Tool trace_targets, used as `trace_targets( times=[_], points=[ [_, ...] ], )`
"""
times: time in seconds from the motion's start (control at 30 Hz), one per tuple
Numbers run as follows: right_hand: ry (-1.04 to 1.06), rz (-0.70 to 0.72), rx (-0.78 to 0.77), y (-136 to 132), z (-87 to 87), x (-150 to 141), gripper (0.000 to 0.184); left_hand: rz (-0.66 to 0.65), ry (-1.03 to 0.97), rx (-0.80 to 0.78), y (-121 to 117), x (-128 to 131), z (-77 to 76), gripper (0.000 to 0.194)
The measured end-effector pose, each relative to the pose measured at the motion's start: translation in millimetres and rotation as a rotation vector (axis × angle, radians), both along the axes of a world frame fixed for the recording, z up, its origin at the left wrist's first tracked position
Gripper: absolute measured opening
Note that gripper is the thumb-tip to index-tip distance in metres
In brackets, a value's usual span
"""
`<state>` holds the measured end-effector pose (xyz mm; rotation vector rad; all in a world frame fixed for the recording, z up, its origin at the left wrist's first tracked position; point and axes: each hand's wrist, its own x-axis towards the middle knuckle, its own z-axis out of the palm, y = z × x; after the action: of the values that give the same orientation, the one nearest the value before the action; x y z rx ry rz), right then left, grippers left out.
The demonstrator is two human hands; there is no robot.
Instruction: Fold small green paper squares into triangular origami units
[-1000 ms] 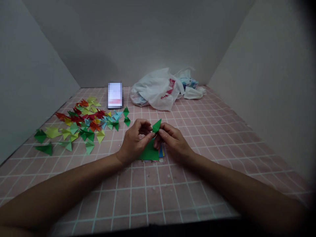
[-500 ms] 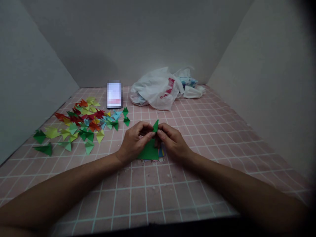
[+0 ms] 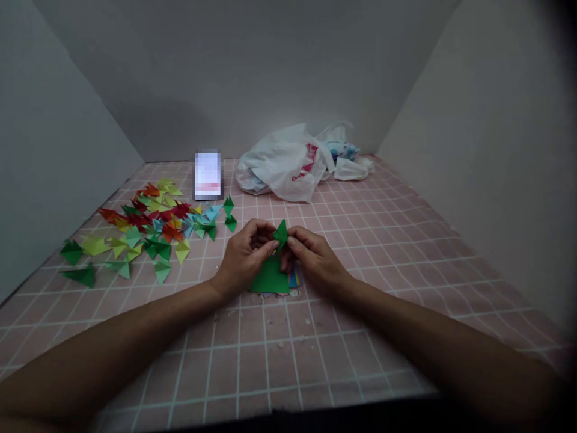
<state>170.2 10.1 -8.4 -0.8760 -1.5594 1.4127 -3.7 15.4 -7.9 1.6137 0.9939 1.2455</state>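
Between my two hands is a small piece of folded green paper (image 3: 281, 234), its pointed tip upward. My left hand (image 3: 249, 252) pinches its left side between thumb and fingers. On the other side, my right hand (image 3: 315, 255) closes thumb and forefinger on its right edge. Directly below lies a green paper sheet (image 3: 269, 278) on top of a stack, with blue and yellow edges showing at its right. Fingers hide part of the folded piece and the sheet's upper part.
Many folded paper pieces (image 3: 153, 248) in red, orange, yellow, green and blue lie scattered at the left. A lit phone with a blurred screen (image 3: 208, 175) stands behind them. White plastic bags (image 3: 283, 162) rest by the back wall. A pink checked cloth (image 3: 383, 240) covers the surface.
The folded green paper has turned and shifted slightly left, showing a wider face between my fingers. My right fingertips are a little farther from my left. The other things stay put.
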Motion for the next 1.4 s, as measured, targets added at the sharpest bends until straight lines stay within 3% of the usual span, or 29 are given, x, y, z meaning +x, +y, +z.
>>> trace_targets(
  times=[0.4, 0.67, 0.83, 1.4],
  points=[
    [0.068, 0.009, -0.071, 1.1, -1.5, 1.6, 0.027, -0.009, 0.01, 0.01, -0.8, -0.1, 2.5, 0.012],
    [0.163, 0.047, -0.169, 2.4, 0.9, 1.8, 0.024, -0.1, -0.157, -0.256, 3.2, -0.1, 2.9, 0.021],
    [0.215, 0.065, -0.216, 4.2, 0.4, 2.2, 0.018, -0.159, -0.202, -0.347, 3.5, -0.2, 5.2, 0.015],
    [0.187, 0.046, -0.142, 5.4, -2.1, 1.5, 0.022, -0.186, -0.308, -0.41, 5.6, -0.3, -0.4, 0.028]
  ],
)
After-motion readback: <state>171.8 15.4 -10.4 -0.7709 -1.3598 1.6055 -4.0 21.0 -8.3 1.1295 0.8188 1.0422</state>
